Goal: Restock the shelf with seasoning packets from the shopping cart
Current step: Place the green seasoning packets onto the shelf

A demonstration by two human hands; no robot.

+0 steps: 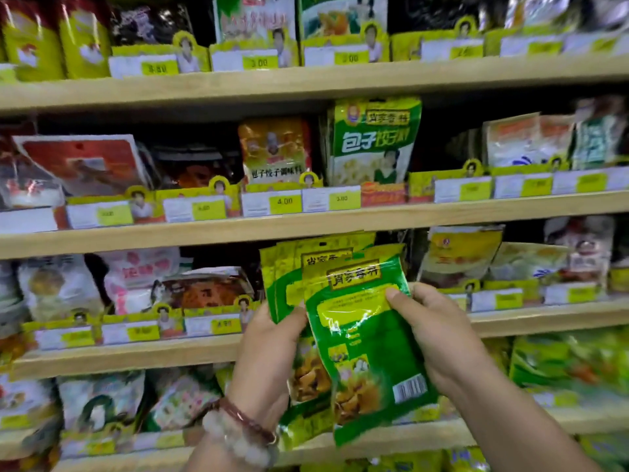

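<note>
I am holding a fanned stack of green seasoning packets between both hands, chest-high in front of the shelves. My left hand, with beaded bracelets at the wrist, is gripping the rear packets from the left edge, thumb curled over their face. My right hand is pinching the front packet at its right edge, thumb pressing on the yellow panel.

I judge I am peeling that front packet off. To do it well, I should be keeping the left grip firm so the others are not sliding, then standing the packet upright behind its yellow price card.

The packets are overlapping the third shelf board. A matching green packet is standing on the shelf above. The cart is out of view.
</note>
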